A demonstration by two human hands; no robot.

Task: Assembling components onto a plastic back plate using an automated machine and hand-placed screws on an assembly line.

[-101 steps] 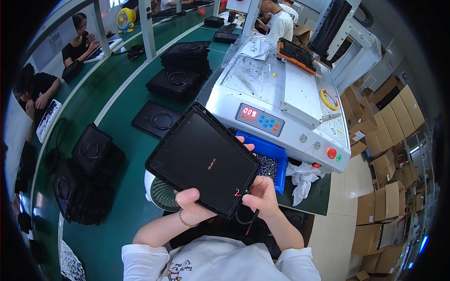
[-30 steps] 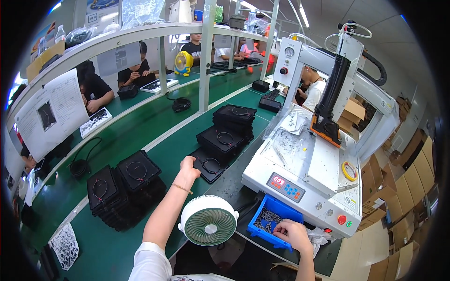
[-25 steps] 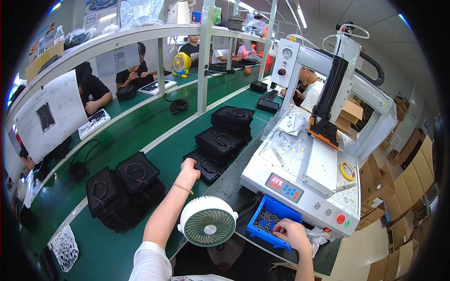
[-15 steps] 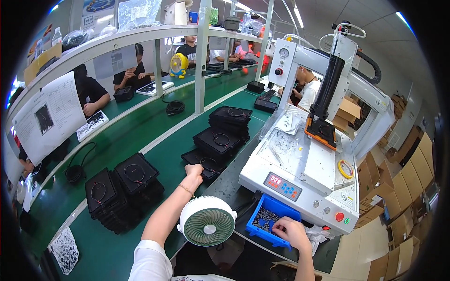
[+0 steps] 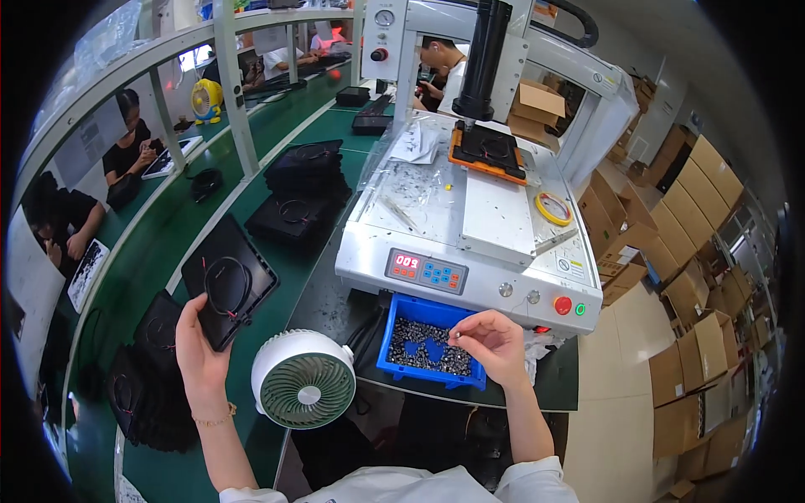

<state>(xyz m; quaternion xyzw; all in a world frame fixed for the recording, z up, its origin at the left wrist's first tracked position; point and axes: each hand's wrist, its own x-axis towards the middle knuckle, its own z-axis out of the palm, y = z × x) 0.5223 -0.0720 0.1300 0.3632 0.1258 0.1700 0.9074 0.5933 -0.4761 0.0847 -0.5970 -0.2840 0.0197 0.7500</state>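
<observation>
My left hand [image 5: 201, 352] grips the lower edge of a flat black plastic case [image 5: 220, 251], which is tilted up. A thin black cable [image 5: 249, 289] lies coiled on the case. My right hand [image 5: 496, 345] is over the right side of a blue bin [image 5: 429, 308] of small metal screws [image 5: 411, 335]. Thumb and forefinger are pinched on a tiny piece that looks like a screw [image 5: 457, 336]. Behind the bin stands a white benchtop machine [image 5: 486, 272]. On its bed an orange fixture [image 5: 457, 155] holds another black case [image 5: 490, 149] under a black cylindrical head [image 5: 484, 67].
A white fan [image 5: 306, 381] stands between my arms. Stacks of black cases [image 5: 298, 214] are beside the machine, with more cases [image 5: 138, 394] at the left. Yellow tape [image 5: 553, 210] lies on the machine bed. Co-workers [image 5: 130, 155] sit across the green bench. Cardboard boxes [image 5: 616, 222] fill the right.
My left hand has lifted a case from the stack and brought it nearer and leftward. My right hand has risen out of the bin with a small piece pinched. The view has swung right.
</observation>
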